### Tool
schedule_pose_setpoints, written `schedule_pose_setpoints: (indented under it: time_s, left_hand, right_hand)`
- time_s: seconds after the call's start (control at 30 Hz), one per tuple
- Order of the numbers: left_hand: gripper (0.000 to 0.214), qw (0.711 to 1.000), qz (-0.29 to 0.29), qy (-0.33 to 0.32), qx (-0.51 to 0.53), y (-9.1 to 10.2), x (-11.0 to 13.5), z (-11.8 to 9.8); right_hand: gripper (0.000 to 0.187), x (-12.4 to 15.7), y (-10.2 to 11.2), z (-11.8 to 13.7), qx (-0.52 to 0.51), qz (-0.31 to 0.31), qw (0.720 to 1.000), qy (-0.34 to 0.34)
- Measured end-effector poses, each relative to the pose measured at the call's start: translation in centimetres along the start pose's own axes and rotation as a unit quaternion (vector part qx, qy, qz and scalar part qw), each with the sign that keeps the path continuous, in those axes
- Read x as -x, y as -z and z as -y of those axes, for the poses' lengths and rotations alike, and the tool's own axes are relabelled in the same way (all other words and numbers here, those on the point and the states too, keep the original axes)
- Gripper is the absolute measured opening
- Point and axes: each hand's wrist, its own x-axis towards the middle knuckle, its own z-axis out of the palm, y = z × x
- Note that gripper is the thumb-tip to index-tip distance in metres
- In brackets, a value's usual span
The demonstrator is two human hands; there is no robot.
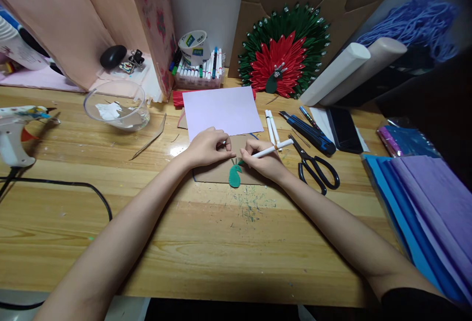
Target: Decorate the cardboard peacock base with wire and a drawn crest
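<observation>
A white marker pen with an orange-brown band is gripped in my right hand, tilted up to the right; its tip is hidden by the fingers. My left hand rests on the cardboard piece with its fingers curled and thumb and forefinger pinched. What is in that pinch, if anything, is too small to make out. Just below both hands' fingertips lies a small green bird-shaped cutout with thin dark strips at its top. A pale lilac sheet covers the cardboard's far side.
Scissors, a blue-black utility knife and two white markers lie at right. Farther right are a phone and folded coloured paper. At left are a clear bowl and glue gun. A red-green peacock stands behind.
</observation>
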Motion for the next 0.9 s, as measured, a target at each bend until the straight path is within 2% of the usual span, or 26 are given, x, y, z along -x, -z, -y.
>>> schedule_pose_setpoints:
  time_s: [0.57, 0.73, 0.9]
  left_hand:
    - [0.026, 1.000, -0.004, -0.007, -0.008, -0.13, -0.08, 0.15]
    - [0.026, 1.000, 0.003, 0.000, -0.010, -0.10, -0.09, 0.12]
    - [0.025, 1.000, 0.004, 0.003, -0.004, -0.05, -0.07, 0.08]
  right_hand:
    - [0.032, -0.11, -0.03, -0.32, -0.008, 0.006, 1.000, -0.014]
    - [0.031, -0.09, 0.00, -0.19, -0.004, -0.023, 1.000, -0.014]
    - [0.032, -0.07, 0.01, -0.14, -0.001, -0.003, 1.000, -0.003]
